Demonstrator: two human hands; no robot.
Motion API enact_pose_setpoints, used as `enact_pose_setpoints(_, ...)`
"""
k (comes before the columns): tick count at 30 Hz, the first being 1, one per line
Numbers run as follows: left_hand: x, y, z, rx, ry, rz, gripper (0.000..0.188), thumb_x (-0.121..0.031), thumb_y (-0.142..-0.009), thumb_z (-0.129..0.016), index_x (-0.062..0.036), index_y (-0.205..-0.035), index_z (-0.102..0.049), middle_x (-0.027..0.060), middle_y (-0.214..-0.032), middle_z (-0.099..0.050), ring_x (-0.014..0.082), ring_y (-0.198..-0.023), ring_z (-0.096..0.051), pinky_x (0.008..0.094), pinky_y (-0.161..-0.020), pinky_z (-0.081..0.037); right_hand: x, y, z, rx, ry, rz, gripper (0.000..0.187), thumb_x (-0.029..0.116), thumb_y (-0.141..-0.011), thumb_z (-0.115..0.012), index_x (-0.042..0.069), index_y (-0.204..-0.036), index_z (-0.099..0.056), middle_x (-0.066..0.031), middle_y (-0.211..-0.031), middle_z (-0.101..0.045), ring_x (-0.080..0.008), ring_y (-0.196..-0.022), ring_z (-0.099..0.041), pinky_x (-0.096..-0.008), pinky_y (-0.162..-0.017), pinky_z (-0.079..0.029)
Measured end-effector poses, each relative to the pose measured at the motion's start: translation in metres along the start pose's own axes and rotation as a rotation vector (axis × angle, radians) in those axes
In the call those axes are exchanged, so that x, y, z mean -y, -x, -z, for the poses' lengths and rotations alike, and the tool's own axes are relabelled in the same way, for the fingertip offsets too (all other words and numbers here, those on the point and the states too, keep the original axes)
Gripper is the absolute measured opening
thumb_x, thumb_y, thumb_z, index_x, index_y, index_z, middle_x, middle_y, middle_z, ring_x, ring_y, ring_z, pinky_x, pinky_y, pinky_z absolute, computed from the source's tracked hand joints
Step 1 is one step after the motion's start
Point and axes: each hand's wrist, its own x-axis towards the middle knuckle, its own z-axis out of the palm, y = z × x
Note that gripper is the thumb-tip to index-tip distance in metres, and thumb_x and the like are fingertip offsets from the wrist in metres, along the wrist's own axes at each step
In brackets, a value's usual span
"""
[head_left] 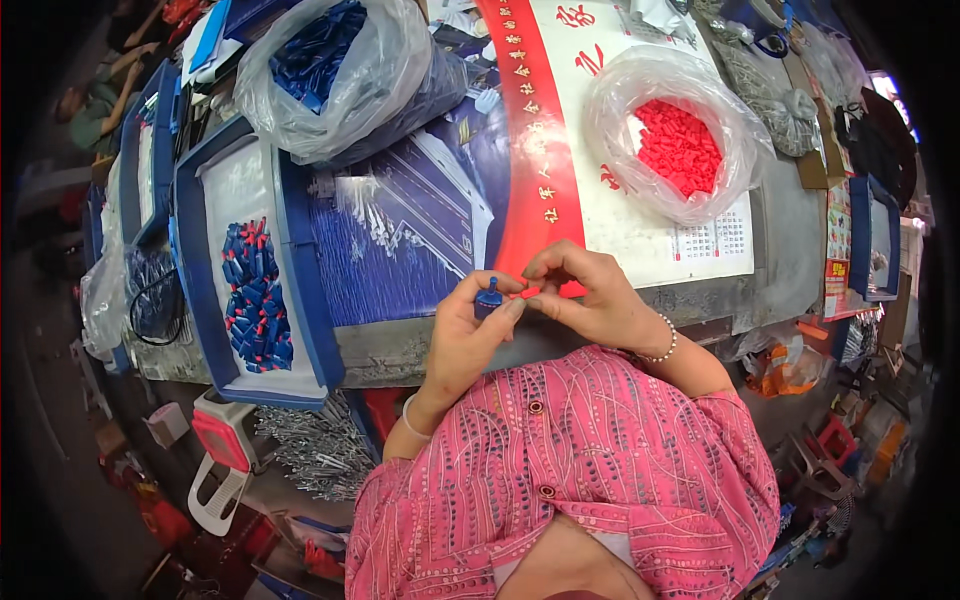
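Observation:
Between the fingers of my left hand [458, 335] is a small dark-blue plastic piece [488, 297] with a narrow knob on top. My right hand [595, 298] pinches a small red plastic piece [530, 293] close to the blue one. Both hands meet just above the table's near edge; whether the two pieces touch I cannot tell. To the left, a blue tray [308, 235] lined with white holds a heap of blue pieces with red bits [258, 300]. Loose red pieces [680, 145] fill a clear plastic bag [612, 110] at the far right.
A large clear bag [385, 105] of blue pieces [318, 50] stands at the back left. Printed sheets [400, 235] cover the grey table. Below its left side are a red-and-white stool [222, 435] and a bundle of metal rods [318, 450]. Another blue tray [876, 240] stands far right.

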Motion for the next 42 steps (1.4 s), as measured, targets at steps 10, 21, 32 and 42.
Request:
enact_pose_setpoints(10,0.008,-0.013,0.008,0.102,0.19,0.195,0.012,-0.011,-0.088,-0.057,-0.0016,-0.096,-0.054,-0.0014,-0.068,-0.051,0.0038,-0.054,-0.044,0.019,-0.048,-0.035,0.005,0.0,-0.003,0.03,0.269,0.181,0.024,0.0,-0.078,-0.064,0.001,-0.1,-0.054,-0.0106,-0.089,-0.059,-0.0209,-0.078,-0.061,-0.0296,-0.068,-0.05)
enact_pose_setpoints(21,0.035,-0.02,0.01,0.243,0.837,0.306,0.028,-0.022,-0.088,-0.057,0.0016,-0.101,-0.049,-0.0029,-0.06,-0.041,0.0063,-0.044,-0.037,0.0201,-0.044,-0.031,0.007,-0.004,-0.006,0.018,0.163,0.111,0.027,0.002,-0.078,-0.064,0.0,-0.103,-0.054,-0.0103,-0.092,-0.057,-0.0183,-0.078,-0.06,-0.0284,-0.071,-0.049)
enact_pose_setpoints(32,0.019,0.031,0.032,0.119,-0.15,0.02,0.007,-0.007,-0.082,-0.057,-0.0026,-0.087,-0.056,0.0038,-0.072,-0.055,0.0103,-0.06,-0.053,0.0232,-0.058,-0.044,-0.001,0.0,-0.006,-0.017,-0.31,-0.16,0.008,-0.002,-0.082,-0.056,0.001,-0.084,-0.049,-0.0088,-0.085,-0.057,-0.0127,-0.072,-0.057,-0.0249,-0.062,-0.046)
enact_pose_setpoints(42,0.164,0.14,0.12,-0.497,-0.545,-0.003,0.017,-0.016,-0.082,-0.062,0.0001,-0.08,-0.059,0.0075,-0.065,-0.061,0.0125,-0.065,-0.058,0.0286,-0.06,-0.045,0.008,-0.006,-0.018,0.038,-0.491,-0.307,0.008,0.002,-0.083,-0.057,0.003,-0.088,-0.051,-0.0054,-0.08,-0.059,-0.0088,-0.067,-0.058,-0.0215,-0.058,-0.049)
